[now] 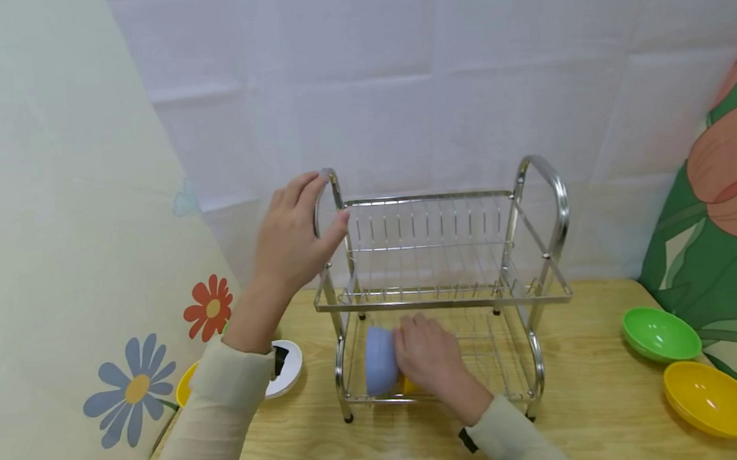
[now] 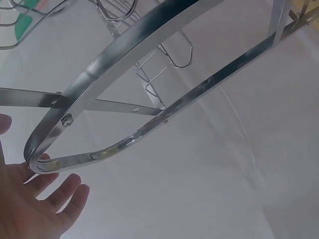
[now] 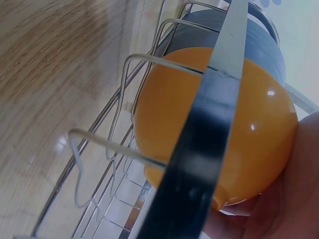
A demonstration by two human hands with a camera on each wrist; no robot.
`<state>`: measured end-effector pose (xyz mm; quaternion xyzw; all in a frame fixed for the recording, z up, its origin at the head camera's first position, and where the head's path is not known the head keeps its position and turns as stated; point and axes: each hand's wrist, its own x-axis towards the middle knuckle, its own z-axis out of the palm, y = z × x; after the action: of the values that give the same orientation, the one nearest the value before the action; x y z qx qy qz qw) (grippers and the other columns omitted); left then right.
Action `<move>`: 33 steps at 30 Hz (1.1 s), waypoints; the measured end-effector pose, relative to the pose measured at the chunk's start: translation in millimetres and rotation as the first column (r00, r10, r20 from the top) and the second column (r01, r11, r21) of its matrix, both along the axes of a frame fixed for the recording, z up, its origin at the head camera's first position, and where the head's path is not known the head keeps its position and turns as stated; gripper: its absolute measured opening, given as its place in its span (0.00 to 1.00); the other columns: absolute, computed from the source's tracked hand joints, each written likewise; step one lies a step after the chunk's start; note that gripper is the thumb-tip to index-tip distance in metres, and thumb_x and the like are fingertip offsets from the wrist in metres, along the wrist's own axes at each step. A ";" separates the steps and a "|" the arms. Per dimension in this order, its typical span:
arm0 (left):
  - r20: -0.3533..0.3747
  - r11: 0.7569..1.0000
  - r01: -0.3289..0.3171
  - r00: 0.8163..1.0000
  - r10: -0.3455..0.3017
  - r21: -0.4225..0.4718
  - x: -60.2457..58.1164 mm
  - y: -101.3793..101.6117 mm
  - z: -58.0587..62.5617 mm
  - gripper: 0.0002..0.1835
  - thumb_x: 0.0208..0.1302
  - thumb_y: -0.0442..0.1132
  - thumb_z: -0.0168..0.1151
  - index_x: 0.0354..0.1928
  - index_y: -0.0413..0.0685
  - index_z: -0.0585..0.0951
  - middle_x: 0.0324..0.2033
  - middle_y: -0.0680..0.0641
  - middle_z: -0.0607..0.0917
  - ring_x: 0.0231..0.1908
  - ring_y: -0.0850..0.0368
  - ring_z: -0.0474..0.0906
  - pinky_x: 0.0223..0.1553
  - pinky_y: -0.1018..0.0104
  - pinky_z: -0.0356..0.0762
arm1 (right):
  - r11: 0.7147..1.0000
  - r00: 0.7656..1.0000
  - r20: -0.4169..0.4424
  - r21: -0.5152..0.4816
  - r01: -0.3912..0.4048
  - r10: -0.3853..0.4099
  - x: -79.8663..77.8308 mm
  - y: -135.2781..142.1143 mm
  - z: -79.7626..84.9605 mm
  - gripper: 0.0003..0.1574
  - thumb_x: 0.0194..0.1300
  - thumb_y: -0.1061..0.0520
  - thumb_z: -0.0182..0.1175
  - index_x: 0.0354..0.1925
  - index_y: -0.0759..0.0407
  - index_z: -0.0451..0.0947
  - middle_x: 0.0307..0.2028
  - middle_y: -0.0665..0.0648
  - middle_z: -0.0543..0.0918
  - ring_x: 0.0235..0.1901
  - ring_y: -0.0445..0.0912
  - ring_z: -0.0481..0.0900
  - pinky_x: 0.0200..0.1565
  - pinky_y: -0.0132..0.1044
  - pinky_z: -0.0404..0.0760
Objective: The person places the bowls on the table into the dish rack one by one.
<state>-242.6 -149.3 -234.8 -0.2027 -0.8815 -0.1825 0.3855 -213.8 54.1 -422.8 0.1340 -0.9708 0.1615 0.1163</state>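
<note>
A two-tier metal dish rack [image 1: 413, 304] stands on the table. At its upper left handle my left hand [image 1: 294, 236] rests with loosely extended fingers; in the left wrist view the hand [image 2: 37, 199] touches the curved end of the handle [image 2: 94, 82]. My right hand [image 1: 431, 351] reaches into the lower tier and grips an orange-yellow bowl [image 3: 169, 107] by its edge. Mostly hidden in the head view, that bowl stands on its side among the wires. Against it on the left is a blue bowl [image 1: 381, 361], also on its side.
On the right of the table are a green bowl [image 1: 661, 335] and a yellow bowl [image 1: 713, 399]. Left of the rack sits a white bowl [image 1: 286, 372], with a yellow bowl [image 1: 187, 385] partly behind my left sleeve. A white cloth [image 1: 397, 98] hangs behind.
</note>
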 end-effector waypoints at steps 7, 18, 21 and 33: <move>0.068 1.000 -0.012 0.998 0.013 -0.029 -13.4 4.5 4.6 0.34 0.69 0.58 0.54 0.70 0.47 0.70 0.70 0.46 0.72 0.68 0.44 0.68 0.66 0.47 0.71 | 0.993 0.988 -0.141 0.103 -0.052 0.067 -1.9 -3.8 -4.6 0.21 0.76 0.47 0.45 0.33 0.57 0.76 0.26 0.55 0.75 0.22 0.47 0.70 0.17 0.37 0.70; 0.008 0.998 -0.041 0.999 0.041 -0.058 -20.9 6.7 -0.4 0.33 0.68 0.57 0.54 0.69 0.45 0.72 0.69 0.45 0.74 0.64 0.41 0.74 0.63 0.45 0.75 | 1.000 0.998 -0.056 -0.001 -0.018 0.018 -7.2 -12.8 -10.5 0.27 0.78 0.42 0.42 0.30 0.58 0.74 0.23 0.54 0.72 0.20 0.46 0.68 0.14 0.35 0.66; 0.000 0.995 -0.062 0.998 0.063 -0.076 -19.7 8.0 3.1 0.32 0.69 0.57 0.52 0.67 0.45 0.74 0.68 0.44 0.75 0.62 0.41 0.75 0.61 0.45 0.76 | 1.000 0.999 -0.033 -0.011 -0.019 0.018 -6.4 -12.9 -11.0 0.29 0.79 0.41 0.41 0.30 0.57 0.73 0.23 0.54 0.72 0.20 0.46 0.68 0.15 0.36 0.67; 0.073 0.996 -0.080 0.994 0.082 -0.036 -13.2 8.4 5.4 0.29 0.74 0.52 0.46 0.70 0.45 0.71 0.70 0.45 0.73 0.68 0.44 0.71 0.67 0.47 0.72 | 0.996 0.998 0.045 -0.076 -0.037 0.040 -1.2 -16.5 -7.2 0.33 0.79 0.35 0.34 0.29 0.54 0.69 0.24 0.53 0.71 0.21 0.47 0.68 0.18 0.37 0.66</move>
<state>-255.8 -140.9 -229.4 -0.1664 -0.9057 -0.1594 0.3559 -215.0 37.6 -430.0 0.1446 -0.9637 0.2030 0.0956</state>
